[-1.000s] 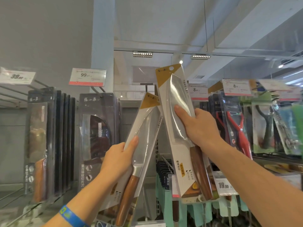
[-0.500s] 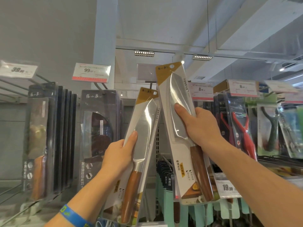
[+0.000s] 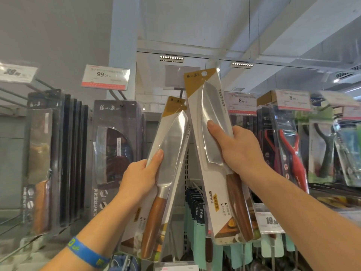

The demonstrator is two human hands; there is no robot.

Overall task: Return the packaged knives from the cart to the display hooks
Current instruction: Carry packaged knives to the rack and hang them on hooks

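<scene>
Left hand [image 3: 140, 178] wraps its fingers [image 3: 157, 156] round one packaged knife [image 3: 173, 132], held low before the display; right hand [image 3: 241, 151] clasps the other knife pack [image 3: 214, 210] higher, hang hole [image 3: 204, 73] up, probably aiming for a hook I can't clearly see.

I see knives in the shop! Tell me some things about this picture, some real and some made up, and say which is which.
1. Each hand holds one knife: the left hand grips the left knife pack and the right hand grips the right knife pack. True.
2. The right knife pack is held lower than the left knife pack. False: it is held higher.
3. A blue wristband is on the left wrist. True.
4. Both knives have black handles. False: both have brown handles.
5. The price tag above the dark packs reads 99. True.
</scene>
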